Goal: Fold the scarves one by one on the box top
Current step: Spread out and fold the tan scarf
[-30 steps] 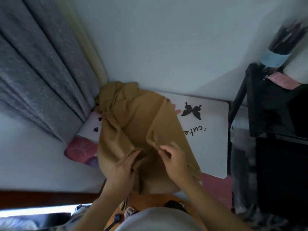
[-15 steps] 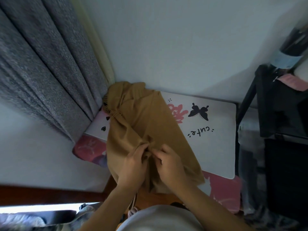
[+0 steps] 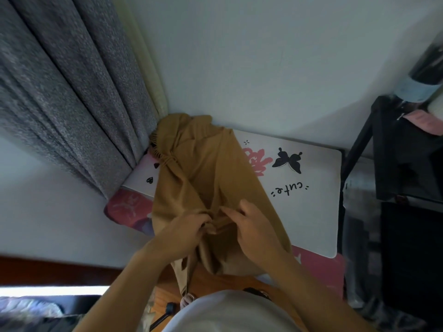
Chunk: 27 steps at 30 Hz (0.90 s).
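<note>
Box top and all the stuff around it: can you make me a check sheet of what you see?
Surface: white box top with a black butterfly, a pink flower print and the word "cute"; it sits on a pink patterned box.
Job's things: one mustard scarf, bunched, lying across the left part of the top, fringe toward the curtain.
Clutter: nothing seen on the bare part of the top.
Grips: left hand and right hand both pinch scarf folds near the front edge.
Cables: a thin strap with a ring hangs below the hands.
Surroundings: grey curtain on the left, pale wall behind, black rack on the right.
</note>
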Available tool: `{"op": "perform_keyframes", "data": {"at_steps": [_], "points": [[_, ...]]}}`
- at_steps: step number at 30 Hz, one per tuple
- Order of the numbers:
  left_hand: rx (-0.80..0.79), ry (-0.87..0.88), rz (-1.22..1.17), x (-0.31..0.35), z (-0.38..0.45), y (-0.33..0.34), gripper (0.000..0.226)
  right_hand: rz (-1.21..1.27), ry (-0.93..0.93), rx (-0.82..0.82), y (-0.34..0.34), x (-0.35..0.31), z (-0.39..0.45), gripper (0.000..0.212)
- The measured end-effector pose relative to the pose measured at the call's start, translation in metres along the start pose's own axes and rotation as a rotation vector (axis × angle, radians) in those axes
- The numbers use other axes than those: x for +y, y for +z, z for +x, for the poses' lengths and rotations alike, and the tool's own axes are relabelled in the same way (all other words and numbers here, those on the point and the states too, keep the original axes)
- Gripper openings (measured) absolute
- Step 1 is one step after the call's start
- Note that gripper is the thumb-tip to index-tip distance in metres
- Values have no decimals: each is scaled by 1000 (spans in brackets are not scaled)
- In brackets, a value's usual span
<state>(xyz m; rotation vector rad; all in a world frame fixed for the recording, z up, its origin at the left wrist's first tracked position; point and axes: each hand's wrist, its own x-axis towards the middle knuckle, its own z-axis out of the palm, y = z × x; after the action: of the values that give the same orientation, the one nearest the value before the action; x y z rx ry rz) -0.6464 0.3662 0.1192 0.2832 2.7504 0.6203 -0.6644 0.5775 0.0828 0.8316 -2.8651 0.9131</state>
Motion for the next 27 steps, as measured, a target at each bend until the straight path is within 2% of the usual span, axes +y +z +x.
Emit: {"op": "perform_keyframes", "data": {"at_steps": [3, 5, 6, 7, 8, 9, 12, 13, 14, 16, 19, 21, 23, 24, 27], "points": [[61, -39, -82, -3, 1, -8, 21, 26, -8, 105, 0, 0, -4, 28], [52, -46, -86, -6, -3, -13, 34, 43, -87, 126, -8, 3, -6, 27], [28, -41, -84, -9, -7, -12, 39, 50, -136, 71, -7, 11, -6, 30], [13, -36, -86, -12, -11, -11, 37, 66, -180, -9, -9, 13, -5, 32], [10, -35, -91, -15, -16, -7, 29, 112, -146, -50, -10, 17, -5, 33], [22, -20, -97, -18, -20, -4, 23, 248, -28, 40, -14, 22, -3, 33], [102, -40, -103, -27, -37, 1, 41, 840, 771, 907, -56, 61, 11, 22], [118, -56, -97, -31, -44, 2, 41, 997, 993, 1023, -69, 80, 12, 21], [123, -74, -94, -35, -51, 4, 43, 1110, 1137, 1038, -77, 101, 10, 21], [114, -115, -75, -41, -59, 6, 48, 1227, 1263, 925, -75, 131, 2, 22], [91, -127, -70, -38, -56, 11, 49, 1192, 1384, 750, -54, 148, -16, 28], [98, -119, -73, -33, -51, 15, 50, 953, 1310, 684, -52, 144, -24, 45], [96, -130, -90, -29, -49, 15, 47, 802, 1117, 583, -56, 133, -24, 66], [90, -141, -96, -29, -50, 15, 46, 745, 1034, 509, -59, 129, -22, 70], [92, -158, -43, -33, -53, 13, 47, 571, 874, 440, -78, 127, -5, 58]]}}
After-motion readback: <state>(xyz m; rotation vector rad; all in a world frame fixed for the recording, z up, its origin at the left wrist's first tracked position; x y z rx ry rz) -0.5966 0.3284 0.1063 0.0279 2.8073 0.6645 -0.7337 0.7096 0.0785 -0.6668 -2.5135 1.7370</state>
